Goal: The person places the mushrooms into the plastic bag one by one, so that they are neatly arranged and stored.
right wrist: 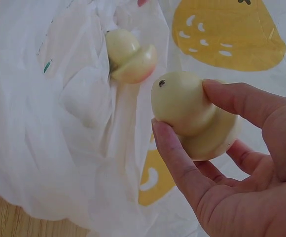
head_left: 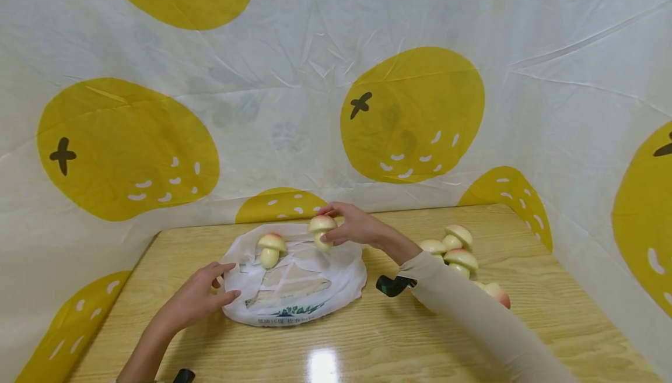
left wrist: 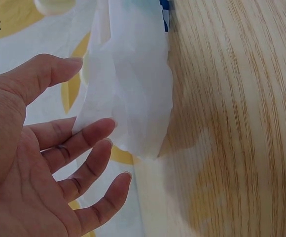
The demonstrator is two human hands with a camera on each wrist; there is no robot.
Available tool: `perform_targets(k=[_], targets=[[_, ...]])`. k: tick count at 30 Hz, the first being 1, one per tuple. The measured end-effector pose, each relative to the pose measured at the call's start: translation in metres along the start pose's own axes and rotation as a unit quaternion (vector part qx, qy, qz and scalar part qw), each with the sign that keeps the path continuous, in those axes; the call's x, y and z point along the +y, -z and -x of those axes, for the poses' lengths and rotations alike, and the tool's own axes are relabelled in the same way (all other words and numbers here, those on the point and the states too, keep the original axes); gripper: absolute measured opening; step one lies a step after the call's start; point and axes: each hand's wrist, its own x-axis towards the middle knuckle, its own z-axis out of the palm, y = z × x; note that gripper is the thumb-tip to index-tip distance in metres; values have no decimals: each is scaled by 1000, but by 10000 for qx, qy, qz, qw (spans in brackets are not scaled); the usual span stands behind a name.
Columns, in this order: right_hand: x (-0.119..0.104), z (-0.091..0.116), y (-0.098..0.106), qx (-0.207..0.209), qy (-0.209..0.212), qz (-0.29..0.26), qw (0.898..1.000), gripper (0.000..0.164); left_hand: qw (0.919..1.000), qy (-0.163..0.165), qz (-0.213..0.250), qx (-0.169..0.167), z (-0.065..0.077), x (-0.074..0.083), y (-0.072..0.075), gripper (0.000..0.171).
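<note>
"What does the right hand [head_left: 359, 224] have?"

"A model mushroom [head_left: 321, 225], glossy, with a domed, blushed cap and stubby stem, pinched between thumb and fingers over the far right part of the white plastic bag [head_left: 343, 281]."

"And the left hand [head_left: 196, 292]?"

"Loosely spread at the bag's left edge, thumb apart from the fingers. Its wrist view shows the thin, creased film against the fingers."

"Anything on the bag?"

"A second mushroom [head_left: 270, 249], lying toward the far left."

"Room around it?"

"Bare wood grain of the table [head_left: 252, 354] runs along the near side and on the right, up to a cluster of mushrooms [head_left: 461, 259]. The far edge meets the fruit-print cloth [head_left: 294, 109]."

"Does one view add something?"

"The right wrist's: a dark speck [right wrist: 161, 83] on the held stem's end. Only the head view shows the cluster."
</note>
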Motion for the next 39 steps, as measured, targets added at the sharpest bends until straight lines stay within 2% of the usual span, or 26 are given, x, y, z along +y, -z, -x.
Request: perform_targets(k=[15, 25, 31, 39], targets=[[2, -18, -16, 123, -281, 41, 9995, 53, 10000, -56, -59, 23, 0, 0, 1, 64], [3, -24, -27, 133, -206, 131, 9996, 48, 10000, -40, -52, -14, -1, 0, 1, 62], [3, -28, -34, 188, -352, 206, 9990, 50, 10000, -23, -52, -25, -1, 0, 0, 62], [10, -35, -42, 266, -265, 298, 9988, 50, 10000, -60, -41, -22, -2, 1, 0, 63]])
